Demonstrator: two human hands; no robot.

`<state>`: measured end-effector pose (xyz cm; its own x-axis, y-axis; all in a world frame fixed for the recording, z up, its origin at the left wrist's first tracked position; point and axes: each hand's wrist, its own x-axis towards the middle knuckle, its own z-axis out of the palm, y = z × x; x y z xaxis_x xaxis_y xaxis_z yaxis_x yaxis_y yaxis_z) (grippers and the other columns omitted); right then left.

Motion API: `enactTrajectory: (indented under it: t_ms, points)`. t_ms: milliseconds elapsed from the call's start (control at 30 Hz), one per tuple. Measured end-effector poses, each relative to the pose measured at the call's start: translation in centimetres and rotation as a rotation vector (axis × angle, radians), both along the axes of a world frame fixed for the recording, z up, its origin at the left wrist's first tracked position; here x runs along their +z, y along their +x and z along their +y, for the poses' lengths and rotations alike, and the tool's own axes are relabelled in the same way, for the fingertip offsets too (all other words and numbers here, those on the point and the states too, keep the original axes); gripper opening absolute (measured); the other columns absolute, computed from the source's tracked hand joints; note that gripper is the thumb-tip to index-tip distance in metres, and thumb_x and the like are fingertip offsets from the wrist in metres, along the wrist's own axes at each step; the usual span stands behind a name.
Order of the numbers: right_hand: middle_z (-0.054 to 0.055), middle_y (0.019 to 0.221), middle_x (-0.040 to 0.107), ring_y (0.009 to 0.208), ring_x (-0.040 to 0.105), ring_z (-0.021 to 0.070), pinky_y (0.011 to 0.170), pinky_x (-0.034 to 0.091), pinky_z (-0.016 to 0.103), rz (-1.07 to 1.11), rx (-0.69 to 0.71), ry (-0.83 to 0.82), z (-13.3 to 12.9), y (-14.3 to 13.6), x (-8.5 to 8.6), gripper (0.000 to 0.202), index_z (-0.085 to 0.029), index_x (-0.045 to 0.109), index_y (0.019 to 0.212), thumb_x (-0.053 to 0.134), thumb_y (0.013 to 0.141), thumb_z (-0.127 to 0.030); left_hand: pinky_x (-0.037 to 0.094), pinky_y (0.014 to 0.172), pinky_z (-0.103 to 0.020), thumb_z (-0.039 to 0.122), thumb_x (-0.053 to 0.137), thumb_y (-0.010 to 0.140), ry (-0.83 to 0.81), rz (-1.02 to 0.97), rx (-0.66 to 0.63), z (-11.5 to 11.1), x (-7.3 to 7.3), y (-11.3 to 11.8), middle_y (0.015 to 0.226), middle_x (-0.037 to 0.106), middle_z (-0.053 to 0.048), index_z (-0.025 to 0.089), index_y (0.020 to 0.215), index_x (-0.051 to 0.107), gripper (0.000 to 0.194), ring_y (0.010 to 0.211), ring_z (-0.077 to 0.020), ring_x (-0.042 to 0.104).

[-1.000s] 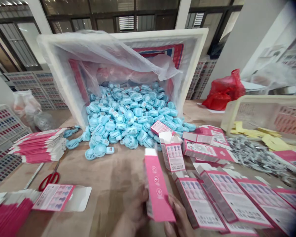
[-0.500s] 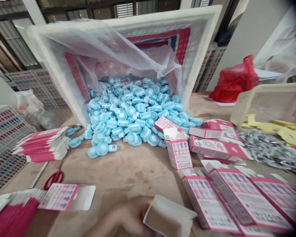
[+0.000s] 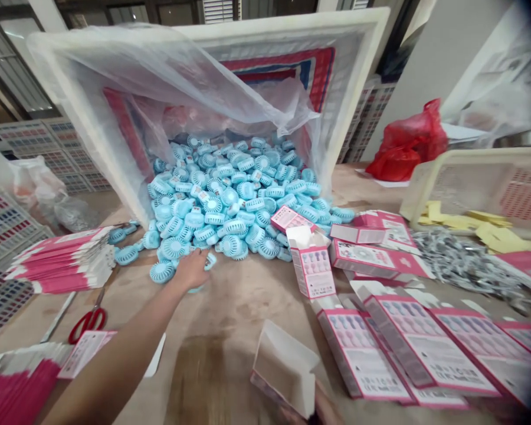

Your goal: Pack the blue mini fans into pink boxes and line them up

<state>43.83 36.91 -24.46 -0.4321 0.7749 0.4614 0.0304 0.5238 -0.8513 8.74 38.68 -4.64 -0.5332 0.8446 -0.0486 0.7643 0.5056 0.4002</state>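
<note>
At the lower left, our left forearm [image 3: 130,351] partly hides a flattened pink-and-white cardboard box [image 3: 85,355]. Above it, our left hand [image 3: 191,271] obscures a round-headed light-blue plastic fan [image 3: 210,261] at the pile's [image 3: 234,206] front; we cannot tell if that grip is closed. Rightward, our right hand [image 3: 324,407], cut off below, grasps an open-ended, pale-lined pink cardboard carton [image 3: 287,348].
</note>
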Motion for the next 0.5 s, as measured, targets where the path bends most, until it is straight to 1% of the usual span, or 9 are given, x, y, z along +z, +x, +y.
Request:
enactTrajectory:
  t_ms: [67,133,167,233,300,333,367,400,500]
  points:
    - [0.008,0.11,0.073,0.095,0.074,0.0246,0.078,0.062,0.026,-0.022,0.045,0.032,0.4,0.2,0.9,0.044,-0.027,0.063,0.123,0.071,0.083,-0.045,0.051,0.084,-0.037,0.033,0.058,0.084,0.173,-0.096,-0.007,-0.9,1.2,3.0,0.1,0.062,-0.006,0.019,0.122,0.044,0.043,0.094,-0.0232,0.063]
    - [0.009,0.11,0.073,0.096,0.074,0.0252,0.078,0.062,0.027,-0.065,0.069,0.052,0.8,0.4,2.1,0.045,-0.026,0.063,0.123,0.074,0.082,-0.042,0.052,0.067,-0.028,0.041,0.052,0.089,0.537,-0.29,-0.038,-2.3,2.5,7.1,0.095,0.059,-0.002,0.023,0.123,0.036,0.042,0.076,-0.0166,0.061]
    - [0.009,0.11,0.074,0.097,0.074,0.0256,0.078,0.062,0.028,-0.083,0.075,0.055,0.9,0.5,2.8,0.045,-0.025,0.064,0.122,0.074,0.082,-0.041,0.051,0.061,-0.025,0.045,0.054,0.089,0.749,-0.389,-0.093,-3.1,3.1,9.3,0.093,0.058,-0.001,0.025,0.122,0.037,0.042,0.07,-0.0143,0.059]
    - [0.009,0.107,0.074,0.094,0.074,0.0248,0.077,0.063,0.028,-0.084,0.099,0.054,1.1,0.3,3.9,0.042,-0.026,0.065,0.121,0.072,0.083,-0.042,0.049,0.056,-0.022,0.044,0.069,0.083,0.957,-0.423,-0.347,-4.6,3.8,12.9,0.091,0.058,0.0,0.027,0.117,0.045,0.045,0.067,-0.0125,0.057]
    - [0.007,0.104,0.074,0.091,0.074,0.0227,0.075,0.063,0.027,-0.058,0.126,0.051,1.1,0.0,4.6,0.04,-0.027,0.064,0.122,0.07,0.085,-0.042,0.051,0.063,-0.023,0.037,0.077,0.077,0.833,-0.289,-0.652,-5.9,3.5,14.9,0.092,0.06,-0.002,0.027,0.111,0.057,0.04,0.074,-0.0144,0.061]
    - [0.006,0.103,0.074,0.09,0.074,0.0221,0.075,0.063,0.027,-0.049,0.139,0.041,1.1,-0.1,4.8,0.04,-0.028,0.063,0.122,0.069,0.085,-0.042,0.053,0.07,-0.026,0.037,0.079,0.076,0.725,-0.24,-0.726,-6.5,3.0,15.2,0.095,0.061,-0.004,0.026,0.108,0.062,0.037,0.081,-0.017,0.062]
    - [0.006,0.103,0.074,0.091,0.074,0.0221,0.075,0.063,0.027,-0.053,0.156,0.028,0.9,-0.2,4.9,0.041,-0.028,0.063,0.123,0.069,0.085,-0.042,0.054,0.078,-0.03,0.04,0.08,0.074,0.629,-0.233,-0.719,-7.1,2.2,15.1,0.102,0.061,-0.007,0.025,0.108,0.065,0.04,0.091,-0.0206,0.063]
    - [0.006,0.104,0.073,0.092,0.073,0.0227,0.077,0.063,0.029,-0.075,0.178,0.01,0.8,-0.2,5.0,0.042,-0.027,0.063,0.123,0.069,0.085,-0.043,0.053,0.086,-0.035,0.044,0.083,0.068,0.549,-0.278,-0.644,-7.7,1.3,14.7,0.109,0.061,-0.009,0.024,0.111,0.066,0.05,0.099,-0.0243,0.061]
    - [0.011,0.11,0.073,0.1,0.071,0.0267,0.083,0.062,0.034,-0.24,0.27,-0.014,1.0,0.7,6.1,0.043,-0.022,0.065,0.121,0.069,0.084,-0.044,0.053,0.09,-0.042,0.048,0.091,0.05,0.329,-0.667,-0.387,-8.4,-1.7,13.9,0.115,0.062,-0.012,0.02,0.126,0.058,0.087,0.106,-0.0301,0.061]
